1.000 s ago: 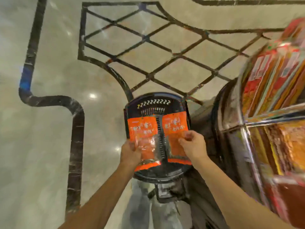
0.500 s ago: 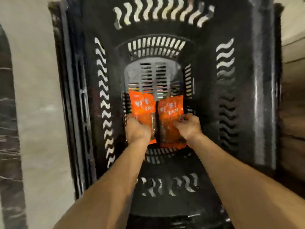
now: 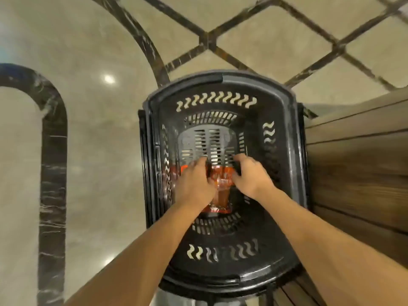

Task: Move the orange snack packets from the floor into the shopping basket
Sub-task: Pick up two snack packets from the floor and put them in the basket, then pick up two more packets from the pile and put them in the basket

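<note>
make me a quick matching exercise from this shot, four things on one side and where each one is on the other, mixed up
Things:
1. orange snack packets
2. shopping basket
3. wooden panel
4. left hand

Places:
A. standing on the marble floor
B. at the basket's right side
C. low inside the basket, between the two hands
D. over the left part of the packets, opposite the right hand

Pairs: 1-C, 2-A, 3-B, 4-D

Black shopping basket [image 3: 220, 82] with wavy and straight slots; orange snack packets [image 3: 220, 180] with clear windows; beige marble floor [image 3: 88, 140] inlaid with dark veined lattice bands; brown wood-grain panel [image 3: 357, 162].
</note>
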Motion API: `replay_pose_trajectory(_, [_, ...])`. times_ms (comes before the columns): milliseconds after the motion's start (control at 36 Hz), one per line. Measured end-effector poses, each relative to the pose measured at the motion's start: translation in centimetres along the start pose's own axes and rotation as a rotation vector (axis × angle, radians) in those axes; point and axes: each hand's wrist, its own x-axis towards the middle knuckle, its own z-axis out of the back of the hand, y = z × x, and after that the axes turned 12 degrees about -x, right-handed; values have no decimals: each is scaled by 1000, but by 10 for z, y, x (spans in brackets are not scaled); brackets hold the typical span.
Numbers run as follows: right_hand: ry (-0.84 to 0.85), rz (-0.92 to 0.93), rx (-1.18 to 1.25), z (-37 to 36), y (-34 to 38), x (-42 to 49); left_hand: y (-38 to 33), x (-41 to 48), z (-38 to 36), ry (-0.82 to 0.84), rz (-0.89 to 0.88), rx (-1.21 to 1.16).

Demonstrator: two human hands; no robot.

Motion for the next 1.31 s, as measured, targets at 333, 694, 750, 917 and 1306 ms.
replay_pose_trajectory(333, [-484, 471, -492, 350, 165, -238, -216, -214, 345, -322, -366, 434])
replay_pose_trajectory(694, [-853, 1111, -636, 472, 347, -552, -236, -585, 518, -949, -125, 377])
replay_pose_trajectory(750, [-856, 1228, -675, 456, 372, -596, -214, -639, 513, -1052, -35, 346])
replay_pose_trajectory(917, [-803, 1621, -733, 370, 441, -717, -134, -793, 472, -1260, 302, 206])
replay_pose_trajectory(1306, [-457, 2224, -988, 95, 443, -972, 10, -1086, 252, -1438, 898, -262])
